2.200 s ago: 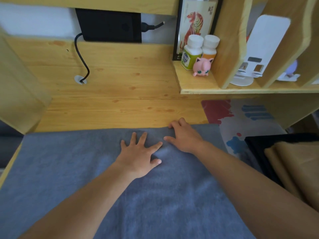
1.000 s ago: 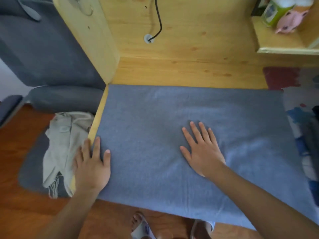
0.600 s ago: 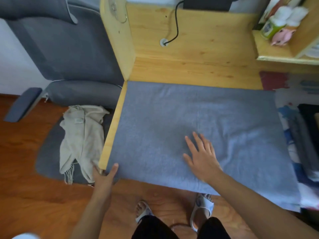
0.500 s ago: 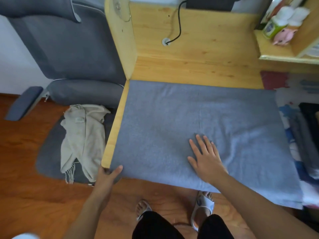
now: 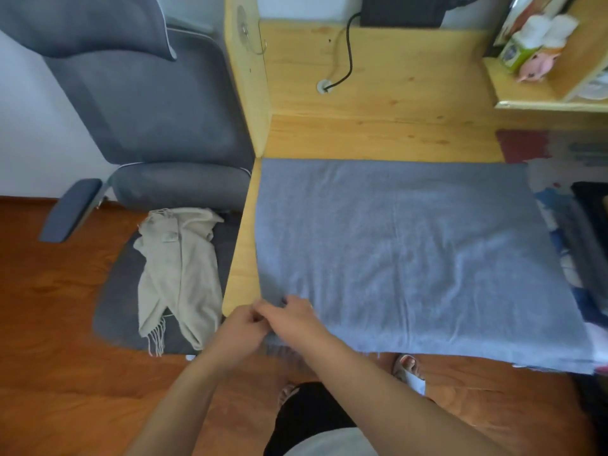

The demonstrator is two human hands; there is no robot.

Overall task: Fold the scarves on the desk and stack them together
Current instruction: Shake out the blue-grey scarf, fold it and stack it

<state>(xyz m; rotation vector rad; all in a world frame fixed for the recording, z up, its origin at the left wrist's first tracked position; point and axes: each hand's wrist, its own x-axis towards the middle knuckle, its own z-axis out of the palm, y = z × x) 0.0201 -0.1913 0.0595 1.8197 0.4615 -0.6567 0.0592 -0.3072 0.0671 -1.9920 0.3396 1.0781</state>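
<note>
Both hands meet at the desk's (image 5: pixel 241 258) front-left corner. Left hand (image 5: pixel 241 327): fingers curled, knuckles up, forearm coming in from lower left; it sits right at the grey scarf's (image 5: pixel 411 258) near-left corner and looks to be pinching the fabric, but the contact is hidden by the right hand, so can't tell for sure. Right hand (image 5: pixel 291 315): reaches across from the lower right, fingers curled down over that same corner, gripping the cloth edge. The two hands touch.

Grey scarf lies spread flat over most of the desk, left edge just inside the desk's left edge, front edge hanging over the front edge. The rest of it extends right and back from the grip.

Beige scarf (image 5: pixel 179 271) lies crumpled on the grey chair's (image 5: pixel 148 103) seat, left of the desk, apart from both hands.
</note>
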